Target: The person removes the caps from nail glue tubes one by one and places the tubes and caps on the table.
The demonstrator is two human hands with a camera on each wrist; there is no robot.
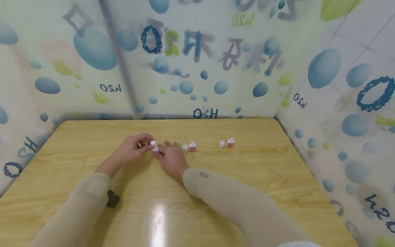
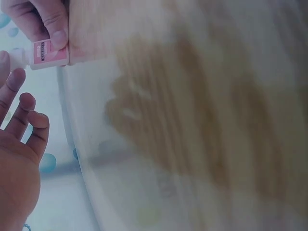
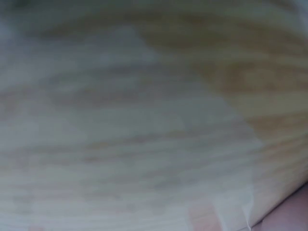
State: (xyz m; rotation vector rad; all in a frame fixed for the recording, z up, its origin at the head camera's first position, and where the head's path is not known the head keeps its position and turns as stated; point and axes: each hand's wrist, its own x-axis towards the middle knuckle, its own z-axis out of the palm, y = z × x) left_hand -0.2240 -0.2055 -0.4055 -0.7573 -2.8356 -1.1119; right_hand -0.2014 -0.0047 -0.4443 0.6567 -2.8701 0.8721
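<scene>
A small white bottle (image 1: 155, 151) with a pink-red label stands on the wooden table between my two hands. My left hand (image 1: 132, 149) pinches its white cap (image 1: 153, 142) between thumb and forefinger. In the left wrist view the other left fingers are loosely bent, away from the bottle. My right hand (image 1: 172, 159) grips the bottle's labelled body low down, thumb across the label (image 2: 45, 51). Whether the cap is still seated on the neck cannot be made out. The right wrist view holds mostly blurred tabletop, with a sliver of skin at lower right.
Right of my hands stands a similar bottle (image 1: 192, 146) beside a small white cap-like piece (image 1: 185, 148). Farther right is another such bottle (image 1: 230, 143) with its own white piece (image 1: 222, 144). A dark object (image 1: 112, 199) lies by my left sleeve. Patterned walls border the table (image 1: 247, 181).
</scene>
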